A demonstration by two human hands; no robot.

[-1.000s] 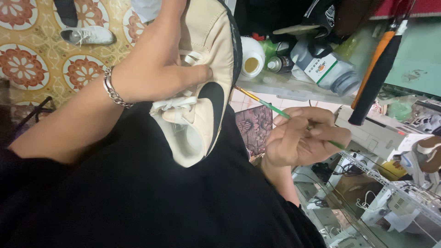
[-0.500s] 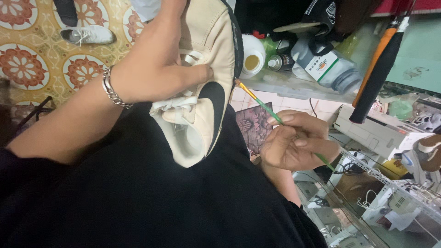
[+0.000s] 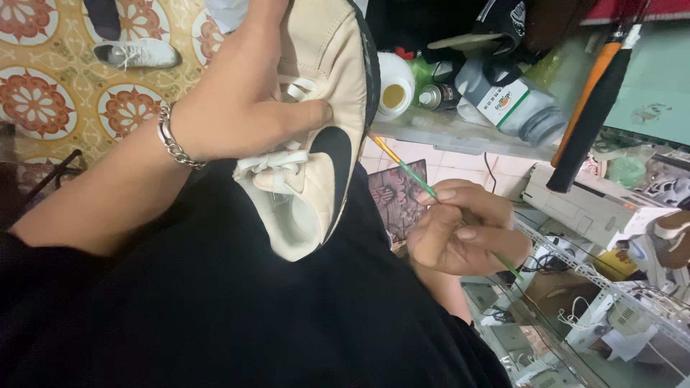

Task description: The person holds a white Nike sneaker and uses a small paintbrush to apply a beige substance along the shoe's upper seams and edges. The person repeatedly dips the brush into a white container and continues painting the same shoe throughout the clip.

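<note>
My left hand (image 3: 244, 108) grips a cream sneaker (image 3: 320, 129) with a black side mark and white laces, holding it up over my black-clad lap; a silver chain bracelet (image 3: 175, 140) circles that wrist. My right hand (image 3: 460, 226) is closed around a thin green paintbrush (image 3: 417, 176), whose yellow tip end points up-left and reaches the black sole edge of the sneaker. The brush's bristles are hidden against the shoe.
A cluttered shelf (image 3: 460, 136) behind holds a white open-topped bottle (image 3: 395, 86), a spray can and a large grey jug (image 3: 517, 108). An orange-and-black handle (image 3: 589, 100) leans at right. Wire racks with shoes stand lower right. A white sneaker (image 3: 136, 52) lies on the patterned floor.
My right hand has moved left and slightly up with the brush, bringing its tip against the sneaker's sole edge. The left hand and the sneaker have stayed still.
</note>
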